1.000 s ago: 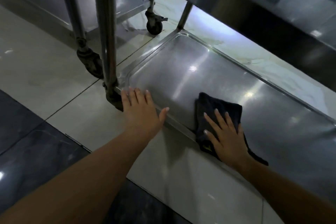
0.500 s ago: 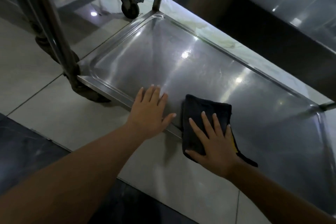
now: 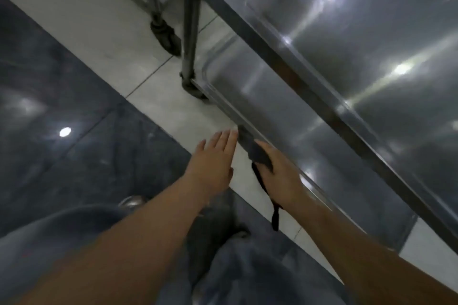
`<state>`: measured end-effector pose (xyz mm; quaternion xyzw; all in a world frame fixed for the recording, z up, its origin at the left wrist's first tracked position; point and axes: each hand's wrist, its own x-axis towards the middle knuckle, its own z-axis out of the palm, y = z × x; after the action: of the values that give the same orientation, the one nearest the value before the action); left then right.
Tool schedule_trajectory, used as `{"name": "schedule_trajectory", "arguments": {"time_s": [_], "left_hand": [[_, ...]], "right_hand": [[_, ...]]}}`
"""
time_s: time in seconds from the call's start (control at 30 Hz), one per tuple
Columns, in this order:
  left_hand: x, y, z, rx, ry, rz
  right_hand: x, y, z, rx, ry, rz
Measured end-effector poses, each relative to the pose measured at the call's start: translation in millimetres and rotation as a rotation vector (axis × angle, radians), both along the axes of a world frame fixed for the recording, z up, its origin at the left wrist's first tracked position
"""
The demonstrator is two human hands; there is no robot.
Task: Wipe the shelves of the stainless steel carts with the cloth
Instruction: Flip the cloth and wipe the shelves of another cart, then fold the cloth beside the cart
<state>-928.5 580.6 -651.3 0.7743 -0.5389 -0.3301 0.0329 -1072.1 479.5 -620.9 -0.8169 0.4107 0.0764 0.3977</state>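
Dark folded cloth (image 3: 257, 153) gripped by right hand (image 3: 280, 176) at front rim of lowest stainless steel cart shelf (image 3: 285, 106) — apparently lifted off between wipes, strap left dangling. Left hand (image 3: 213, 158) open, fingers straight, held above pale floor tile (image 3: 158, 104) — likely for balance.

Right hand (image 3: 280, 176) grips the dark cloth (image 3: 257, 153) at the bottom shelf (image 3: 285, 96) edge, left hand (image 3: 213, 158) flat over the floor (image 3: 86, 32).
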Motion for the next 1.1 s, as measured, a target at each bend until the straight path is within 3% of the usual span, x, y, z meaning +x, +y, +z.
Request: {"name": "schedule_trajectory", "arguments": {"time_s": [0.13, 0.3, 0.43, 0.6, 0.8, 0.9, 1.0, 1.1], "left_hand": [[60, 43, 117, -0.172, 0.087, 0.072], [156, 86, 299, -0.234, 0.1, 0.102], [236, 115, 453, -0.245, 0.07, 0.171], [321, 143, 595, -0.379, 0.134, 0.453], [380, 154, 688, -0.643, 0.344, 0.698], [401, 147, 710, -0.758, 0.536, 0.804], [426, 129, 717, -0.739, 0.663, 0.846], [455, 105, 709, -0.696, 0.754, 0.821]], "right_hand": [[47, 46, 115, 0.159, -0.098, 0.116], [132, 81, 291, 0.2, -0.183, 0.291], [212, 92, 429, 0.134, -0.227, 0.409], [307, 111, 551, -0.001, -0.362, 0.484], [392, 120, 636, -0.077, -0.5, 0.549], [423, 101, 659, -0.091, -0.555, 0.525], [452, 71, 672, -0.099, -0.541, 0.489], [478, 36, 671, 0.02, -0.512, 0.494]]}}
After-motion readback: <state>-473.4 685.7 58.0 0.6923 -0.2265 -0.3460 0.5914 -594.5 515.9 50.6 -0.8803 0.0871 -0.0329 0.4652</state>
